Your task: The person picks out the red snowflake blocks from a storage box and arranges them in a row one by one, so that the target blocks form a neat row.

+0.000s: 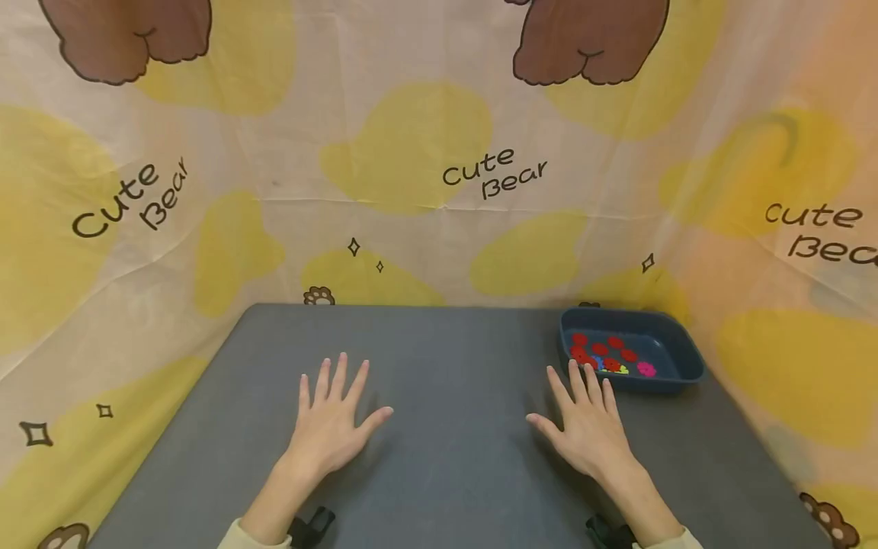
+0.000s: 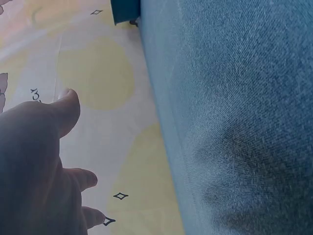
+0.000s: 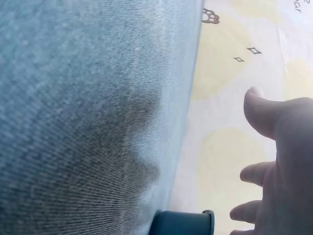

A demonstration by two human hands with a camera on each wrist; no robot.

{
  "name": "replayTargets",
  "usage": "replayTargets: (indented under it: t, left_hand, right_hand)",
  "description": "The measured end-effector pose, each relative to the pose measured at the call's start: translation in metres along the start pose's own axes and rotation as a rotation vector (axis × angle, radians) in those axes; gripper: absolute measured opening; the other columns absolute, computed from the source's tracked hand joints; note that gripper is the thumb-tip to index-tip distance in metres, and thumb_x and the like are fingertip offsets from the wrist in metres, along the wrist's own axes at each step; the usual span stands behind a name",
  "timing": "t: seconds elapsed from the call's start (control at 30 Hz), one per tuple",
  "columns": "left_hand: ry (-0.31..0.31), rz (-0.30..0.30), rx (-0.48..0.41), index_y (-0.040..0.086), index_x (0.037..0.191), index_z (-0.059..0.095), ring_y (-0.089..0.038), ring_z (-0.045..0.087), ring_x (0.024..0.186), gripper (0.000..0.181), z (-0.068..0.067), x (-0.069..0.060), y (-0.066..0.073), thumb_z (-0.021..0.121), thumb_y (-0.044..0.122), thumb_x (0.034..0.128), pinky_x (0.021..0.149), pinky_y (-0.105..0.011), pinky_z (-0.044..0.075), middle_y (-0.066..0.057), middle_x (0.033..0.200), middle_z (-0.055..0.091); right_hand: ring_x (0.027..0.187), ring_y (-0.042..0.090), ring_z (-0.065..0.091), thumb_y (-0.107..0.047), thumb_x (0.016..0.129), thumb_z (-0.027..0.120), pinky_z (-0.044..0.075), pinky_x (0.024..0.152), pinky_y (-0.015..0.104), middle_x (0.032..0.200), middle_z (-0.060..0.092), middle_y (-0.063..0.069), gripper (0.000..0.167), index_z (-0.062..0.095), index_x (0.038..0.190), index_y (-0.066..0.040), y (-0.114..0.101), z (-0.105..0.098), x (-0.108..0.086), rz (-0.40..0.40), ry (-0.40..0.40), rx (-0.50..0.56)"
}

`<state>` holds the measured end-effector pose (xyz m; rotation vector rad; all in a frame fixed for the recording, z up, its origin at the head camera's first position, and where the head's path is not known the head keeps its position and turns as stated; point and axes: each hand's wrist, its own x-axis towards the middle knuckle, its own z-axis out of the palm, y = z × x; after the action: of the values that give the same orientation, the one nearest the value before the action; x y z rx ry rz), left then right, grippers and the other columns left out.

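Palm down and fingers spread, the left hand (image 1: 331, 427) is over the left part of the grey table (image 1: 453, 457), holding nothing. On the other side the right hand (image 1: 588, 431) has its fingers spread too and is empty; its fingertips overlap the near left edge of a blue tray (image 1: 668, 381) in the head view, and whether they touch it I cannot tell. Inside the tray lie several red pieces (image 1: 615, 343), a pink piece (image 1: 646, 369), and some blue and yellow ones. Both wrist views show a gap between the hand (image 2: 39, 161) (image 3: 293, 161) and the tabletop.
A printed cloth (image 1: 425, 168) with bears and lettering hangs behind the table and along both sides. The tray stands at the table's back right corner. Dark wrist devices (image 1: 312, 526) show under both wrists.
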<state>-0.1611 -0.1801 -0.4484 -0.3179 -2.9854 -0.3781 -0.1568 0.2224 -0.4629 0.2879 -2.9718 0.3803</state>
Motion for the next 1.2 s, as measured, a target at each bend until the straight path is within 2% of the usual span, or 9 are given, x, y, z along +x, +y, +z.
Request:
replayTargets:
  t: [0.33,0.67,0.8,1.03,1.2]
  left_hand:
    - [-0.015,0.006,-0.016,0.018,0.163,0.021,-0.044,0.001,0.154,0.092,0.003,0.004,0.005,0.039,0.077,0.0946,0.117,-0.067,-0.006,-0.019,0.169,0.007]
    - [-0.016,0.048,-0.048,0.017,0.163,0.023,-0.043,0.003,0.154,0.087,0.01,0.023,0.02,0.039,0.072,0.0974,0.118,-0.066,-0.002,-0.019,0.169,0.008]
    - [-0.037,0.064,-0.063,0.017,0.163,0.021,-0.041,0.001,0.155,0.085,0.013,0.032,0.031,0.04,0.07,0.0987,0.118,-0.066,-0.003,-0.019,0.169,0.007]
    - [-0.083,0.13,-0.068,0.021,0.164,0.014,-0.036,-0.004,0.155,0.084,0.016,0.055,0.062,0.032,0.072,0.0993,0.119,-0.064,-0.005,-0.015,0.169,0.001]
    - [-0.079,0.165,-0.094,0.023,0.164,0.014,-0.034,-0.002,0.156,0.082,0.021,0.068,0.081,0.029,0.072,0.0999,0.121,-0.061,-0.002,-0.013,0.17,0.002]
  right_hand:
    - [0.152,0.049,0.007,-0.07,0.096,0.047,0.003,0.119,0.065,0.165,0.017,0.027,0.089,0.03,0.161,-0.012,0.008,-0.004,-0.005,-0.002,0.007,-0.016]
    - [0.152,0.05,0.005,-0.069,0.097,0.045,-0.002,0.12,0.062,0.164,0.015,0.03,0.089,0.028,0.161,-0.009,0.035,-0.014,0.001,0.007,-0.008,-0.032]
    - [0.151,0.051,0.005,-0.067,0.099,0.045,0.001,0.119,0.065,0.162,0.018,0.032,0.087,0.029,0.16,-0.007,0.048,-0.021,-0.001,0.008,0.012,-0.048]
    - [0.149,0.054,0.011,-0.061,0.101,0.047,0.001,0.119,0.064,0.158,0.024,0.036,0.082,0.034,0.157,-0.002,0.069,-0.037,-0.008,0.033,0.064,-0.035]
    - [0.144,0.056,0.019,-0.054,0.102,0.051,0.012,0.116,0.069,0.154,0.029,0.039,0.076,0.037,0.153,0.0,0.083,-0.044,-0.008,0.049,0.113,-0.02]
